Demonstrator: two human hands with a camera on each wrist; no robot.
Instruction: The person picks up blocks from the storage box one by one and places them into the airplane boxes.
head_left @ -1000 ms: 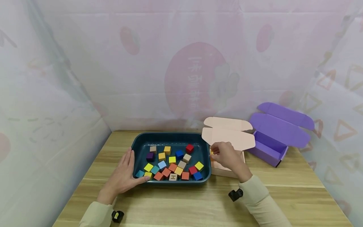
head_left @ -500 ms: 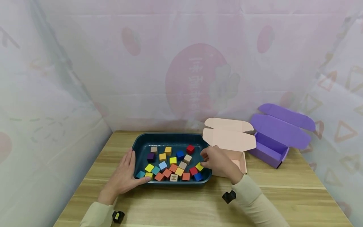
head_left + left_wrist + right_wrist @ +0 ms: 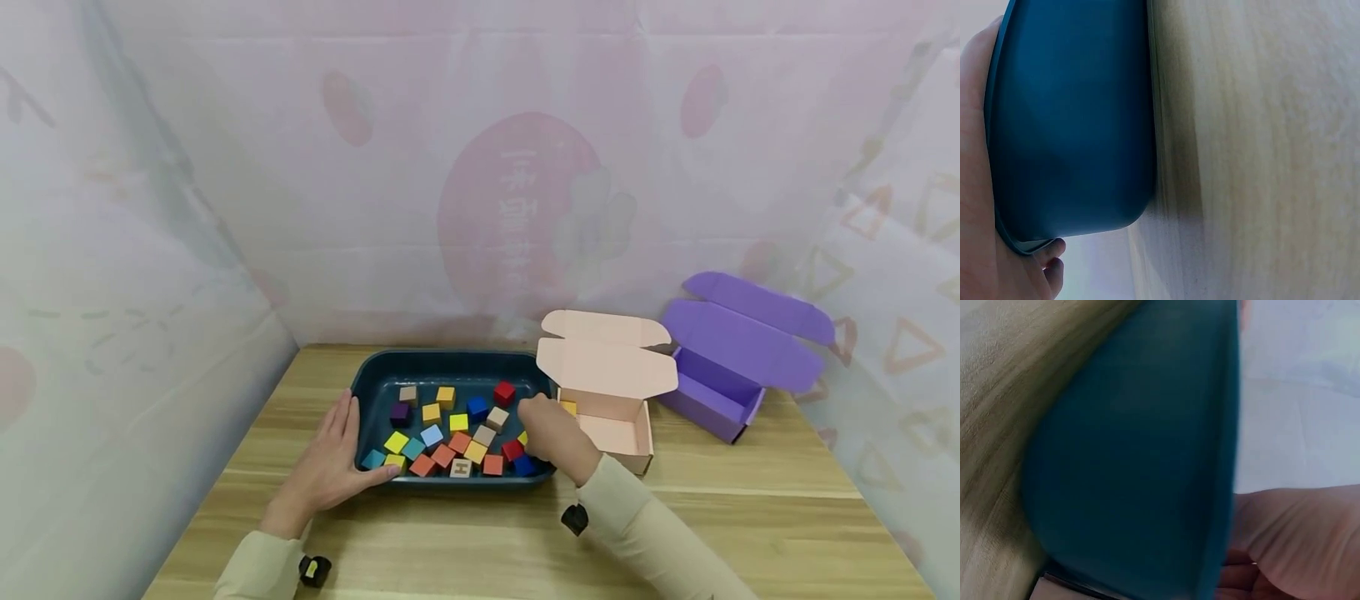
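Note:
A dark teal tray [image 3: 450,367] holds several coloured wooden cubes, one of them marked with an H [image 3: 461,468]. Against its left side rests my left hand [image 3: 322,462], fingers extended along the outer wall and thumb lying over the front rim. My right hand [image 3: 558,437] reaches down over the right rim, its fingertips hidden behind the hand. Just beside those fingers show part of a yellow cube [image 3: 522,437], a red cube [image 3: 513,451] and a blue cube [image 3: 524,466]. Whether the right fingers pinch a cube cannot be seen.
To the right of the tray stands a peach box [image 3: 607,367], lid up, with an orange-yellow cube [image 3: 569,407] inside at the left. A purple box [image 3: 712,400] sits open behind it. All stand on a wooden table [image 3: 480,542] before a fabric backdrop.
My right hand has left the peach box and moved left over the tray, down by the yellow cube. An orange-yellow cube now shows in the peach box. The left hand stays put.

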